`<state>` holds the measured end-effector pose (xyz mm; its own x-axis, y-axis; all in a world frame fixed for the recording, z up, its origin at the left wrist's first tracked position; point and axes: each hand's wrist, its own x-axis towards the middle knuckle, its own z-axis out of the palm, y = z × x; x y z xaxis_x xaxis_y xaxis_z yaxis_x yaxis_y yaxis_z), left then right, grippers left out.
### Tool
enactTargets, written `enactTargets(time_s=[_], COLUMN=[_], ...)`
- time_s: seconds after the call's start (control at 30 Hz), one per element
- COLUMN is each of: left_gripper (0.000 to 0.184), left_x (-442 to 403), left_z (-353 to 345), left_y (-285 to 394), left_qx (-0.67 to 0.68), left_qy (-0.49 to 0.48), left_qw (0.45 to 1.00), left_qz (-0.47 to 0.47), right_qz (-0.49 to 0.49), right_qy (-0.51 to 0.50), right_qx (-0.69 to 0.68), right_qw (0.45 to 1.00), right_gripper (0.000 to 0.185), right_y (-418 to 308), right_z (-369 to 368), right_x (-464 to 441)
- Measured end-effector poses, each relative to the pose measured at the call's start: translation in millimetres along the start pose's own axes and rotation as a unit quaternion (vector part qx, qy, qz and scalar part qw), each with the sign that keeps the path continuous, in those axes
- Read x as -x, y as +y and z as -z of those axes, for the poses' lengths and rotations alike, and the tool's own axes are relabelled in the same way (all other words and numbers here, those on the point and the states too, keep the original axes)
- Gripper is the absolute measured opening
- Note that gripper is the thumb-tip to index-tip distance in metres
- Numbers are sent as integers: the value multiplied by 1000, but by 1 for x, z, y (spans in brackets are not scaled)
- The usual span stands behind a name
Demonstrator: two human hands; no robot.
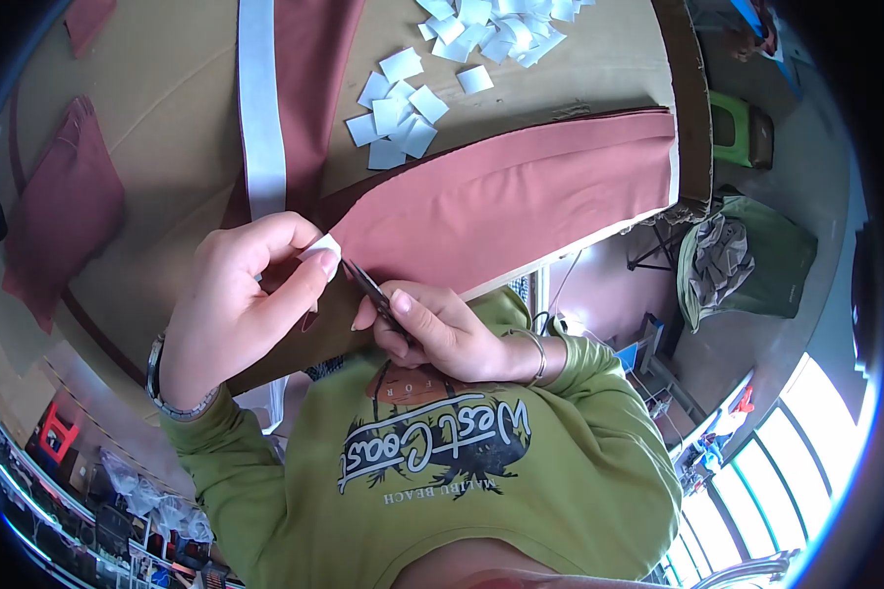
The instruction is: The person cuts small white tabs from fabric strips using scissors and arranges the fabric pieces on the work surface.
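My left hand (241,294) pinches a small white square (323,252) between thumb and fingers, at the pointed left end of a pink fabric panel (501,201). Closed round a dark slim tool (371,292), perhaps tweezers or small snips, is my right hand (432,329). The tool's tip points at the white square, close to my left fingertips. Whether they touch is too small to tell. Loose white squares (395,110) lie beyond the panel, beside a bigger pile (501,27).
A white strip (262,108) runs over darker pink fabric (312,88) on the brown cardboard surface (182,98). More pink fabric (69,211) lies at the left. Past the right edge are a green stool (740,128) and a green bag (756,257).
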<state>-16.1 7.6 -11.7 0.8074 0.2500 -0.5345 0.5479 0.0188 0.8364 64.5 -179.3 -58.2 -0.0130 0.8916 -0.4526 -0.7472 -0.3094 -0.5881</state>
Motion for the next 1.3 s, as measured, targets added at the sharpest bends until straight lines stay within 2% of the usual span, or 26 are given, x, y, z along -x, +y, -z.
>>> enactTargets(time_s=[0.47, 0.77, 1.13, 1.3], left_gripper=[11, 10, 11, 11], left_x=[2, 0, -1, -3], left_z=[0, -3, -4, -7], left_y=[-2, -4, -2, -3], left_qx=[25, 19, 23, 55], left_qy=[15, -14, -25, -11], left_qw=[1000, 1000, 999, 998], left_qz=[-2, -21, 0, 0], right_qz=[-5, 27, 25, 50], right_qy=[-10, 15, 21, 27], right_qx=[21, 7, -9, -39], right_qw=[1000, 1000, 999, 998], right_gripper=[39, 38, 36, 29], right_y=[-1, -4, -2, -1], right_z=[0, 0, 1, -1], right_x=[2, -8, -11, -13])
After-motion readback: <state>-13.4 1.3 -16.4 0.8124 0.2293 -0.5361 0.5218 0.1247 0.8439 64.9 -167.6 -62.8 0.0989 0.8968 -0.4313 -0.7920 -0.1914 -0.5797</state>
